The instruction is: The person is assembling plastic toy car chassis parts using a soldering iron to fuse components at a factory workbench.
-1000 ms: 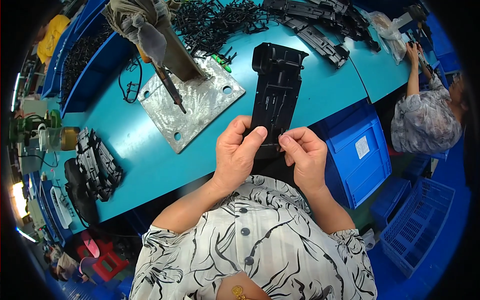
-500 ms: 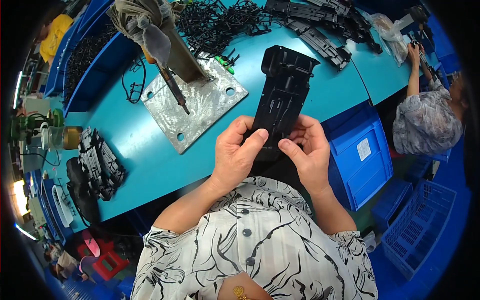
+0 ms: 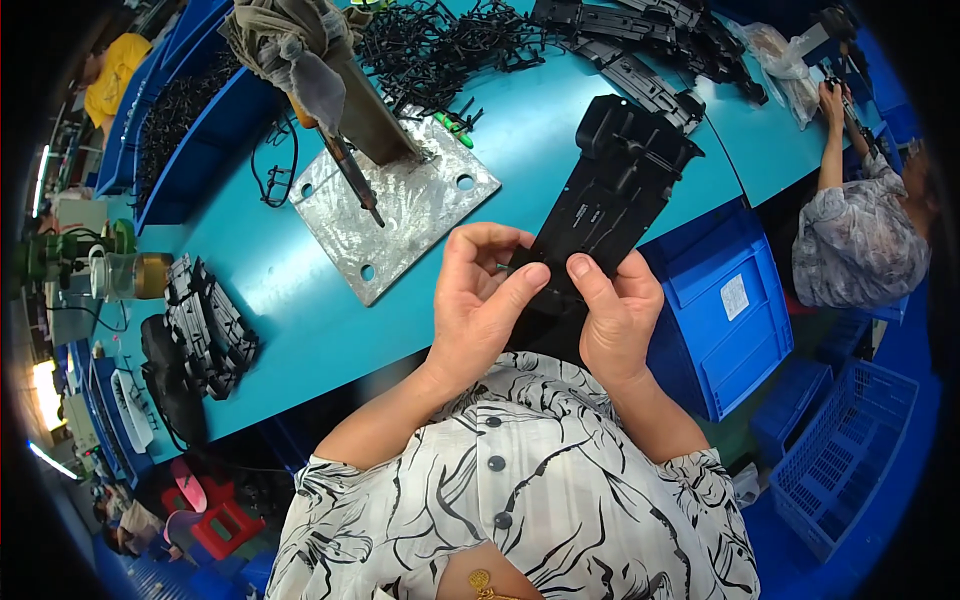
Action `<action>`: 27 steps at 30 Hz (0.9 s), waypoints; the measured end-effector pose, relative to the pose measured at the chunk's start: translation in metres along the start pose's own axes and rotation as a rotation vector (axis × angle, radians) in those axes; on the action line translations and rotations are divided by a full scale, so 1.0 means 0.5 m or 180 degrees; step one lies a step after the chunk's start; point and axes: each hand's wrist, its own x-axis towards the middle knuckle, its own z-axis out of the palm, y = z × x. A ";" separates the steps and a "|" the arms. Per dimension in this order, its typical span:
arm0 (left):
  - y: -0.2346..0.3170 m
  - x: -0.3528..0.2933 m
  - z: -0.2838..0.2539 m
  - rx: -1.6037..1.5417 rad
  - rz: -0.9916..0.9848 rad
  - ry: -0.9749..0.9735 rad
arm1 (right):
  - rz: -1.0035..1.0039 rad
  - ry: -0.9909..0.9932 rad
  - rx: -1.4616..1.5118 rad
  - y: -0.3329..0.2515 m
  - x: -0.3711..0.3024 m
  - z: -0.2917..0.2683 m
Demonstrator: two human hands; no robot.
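A long black molded plastic part (image 3: 598,205) is held between my two hands above the near edge of the table. My left hand (image 3: 482,290) pinches its lower left corner between thumb and bent fingers. My right hand (image 3: 618,305) grips the lower right side, thumb pressed on the face and fingers behind. The part's far end tilts away to the right. To its left stands a metal base plate (image 3: 420,225) with a cloth-wrapped post, and a soldering-iron-like tool (image 3: 352,170) hangs point down in front of that post.
Thin black pieces (image 3: 450,45) lie heaped at the back. More black plastic parts (image 3: 640,85) are stacked at the far right, others (image 3: 205,325) at the left. A blue lidded bin (image 3: 722,310) stands beside my right arm. A co-worker (image 3: 855,230) sits at the right.
The black plastic part has swung to the right at its far end. My left fingers have shifted at its lower left corner; my right thumb has moved up on its face.
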 end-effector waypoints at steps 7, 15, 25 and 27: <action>0.001 -0.005 0.003 0.0296 0.0047 0.0101 | -0.0287 -0.0099 -0.0211 0.009 0.003 -0.004; 0.006 0.007 0.002 0.0279 -0.0251 0.0191 | -0.0581 -0.0142 -0.0826 0.021 -0.007 -0.016; 0.004 0.008 0.013 0.3596 0.2500 0.0086 | -0.0049 0.0096 -0.0305 0.008 -0.006 -0.007; 0.007 0.019 0.009 0.3539 0.2642 -0.0013 | -0.0077 0.0079 -0.0271 0.015 0.002 0.005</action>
